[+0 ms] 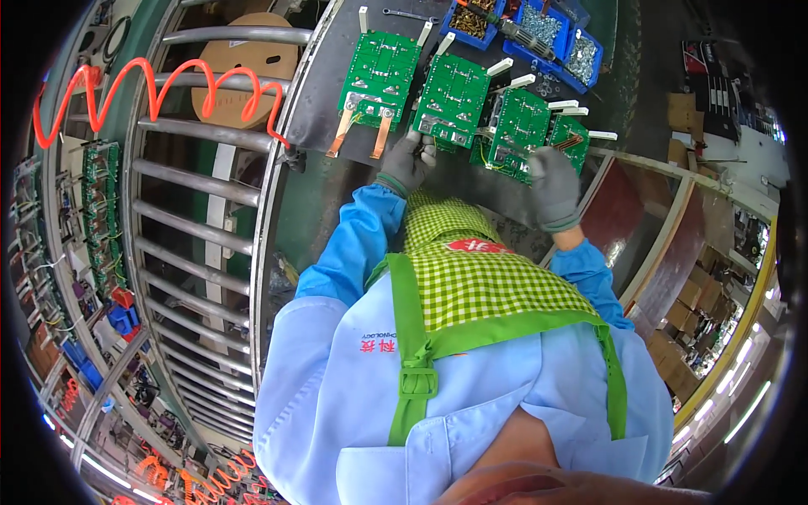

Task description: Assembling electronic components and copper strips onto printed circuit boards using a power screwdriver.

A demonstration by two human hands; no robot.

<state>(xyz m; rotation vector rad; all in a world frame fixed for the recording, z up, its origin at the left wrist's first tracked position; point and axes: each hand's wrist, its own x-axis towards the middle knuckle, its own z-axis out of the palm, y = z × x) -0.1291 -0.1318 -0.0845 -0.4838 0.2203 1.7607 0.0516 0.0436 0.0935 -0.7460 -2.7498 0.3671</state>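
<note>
Several green circuit boards with white posts lie in a row on the dark bench. My left hand, in a grey glove, is at the near edge of the second board, its fingers curled; what they grip is hidden. To the left, the first board has two copper strips hanging off its near edge. My right hand, also gloved, hovers by the third board and the partly covered rightmost board. Its fingers are blurred. Copper-coloured strips show on the rightmost board just beyond that hand.
Blue bins of brass and silver fasteners stand at the back right, a power screwdriver lying across them. Loose washers lie beside them, and a wrench at the back. A roller conveyor and coiled orange hose are left.
</note>
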